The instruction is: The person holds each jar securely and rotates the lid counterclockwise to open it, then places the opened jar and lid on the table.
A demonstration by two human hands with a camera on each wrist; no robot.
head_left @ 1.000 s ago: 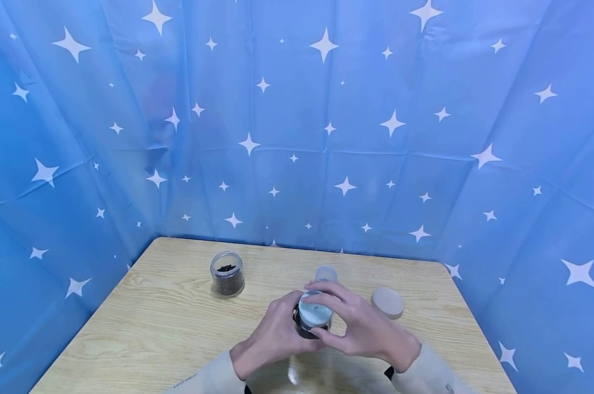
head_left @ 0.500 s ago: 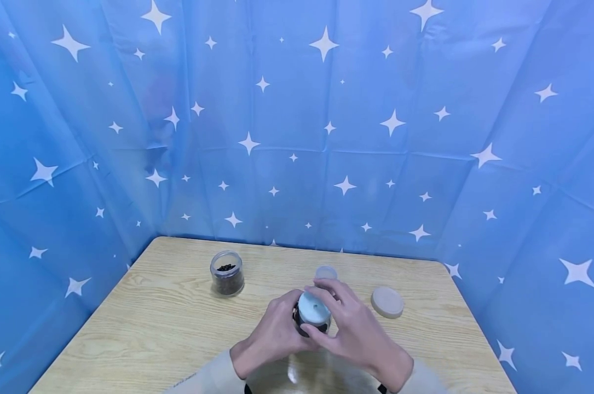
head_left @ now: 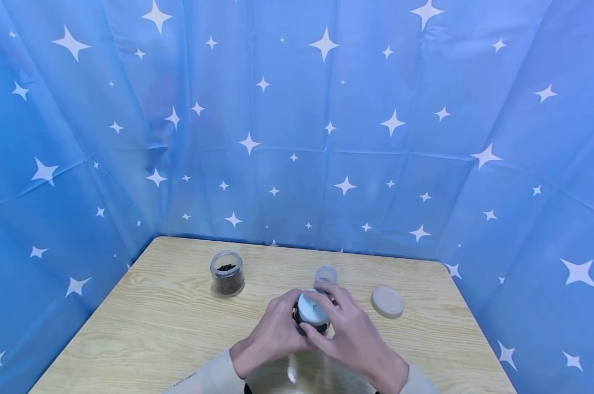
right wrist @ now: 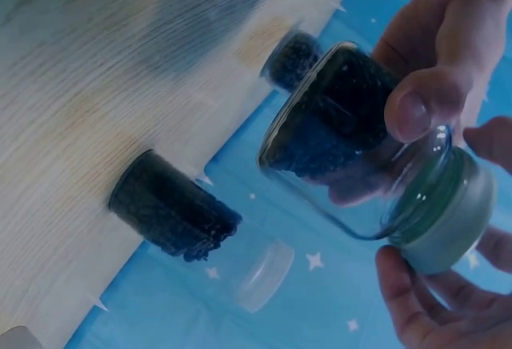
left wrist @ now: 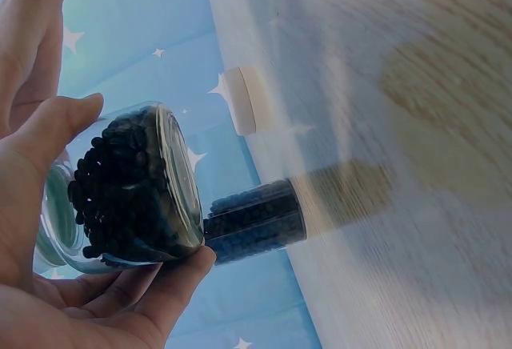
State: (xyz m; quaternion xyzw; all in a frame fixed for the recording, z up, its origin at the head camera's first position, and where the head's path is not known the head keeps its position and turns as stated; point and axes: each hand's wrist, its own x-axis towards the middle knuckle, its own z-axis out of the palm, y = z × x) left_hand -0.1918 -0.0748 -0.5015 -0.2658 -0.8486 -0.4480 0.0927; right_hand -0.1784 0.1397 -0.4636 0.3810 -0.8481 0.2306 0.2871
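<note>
My left hand point(head_left: 274, 331) grips a clear glass jar point(left wrist: 132, 193) with dark beans in it, thumb on one side and fingers on the other. In the left wrist view the jar is raised off the table and tilted. A light blue-green lid point(head_left: 312, 308) sits on the jar's mouth. My right hand point(head_left: 358, 339) holds that lid, its thumb and fingers curled round the edge. From the right wrist, the lid point(right wrist: 452, 213) shows at the mouth, with the right fingertips point(right wrist: 392, 273) against its side.
An open glass jar of dark beans point(head_left: 228, 279) stands at the back left of the wooden table point(head_left: 149, 323). Behind the hands is a clear container point(right wrist: 180, 209) partly filled with dark beans. A beige round lid point(head_left: 387, 302) lies at the right.
My right hand's fingers have drawn in round the lid, and its wrist has swung down and left. The left hand has kept its grip on the jar, almost in place.
</note>
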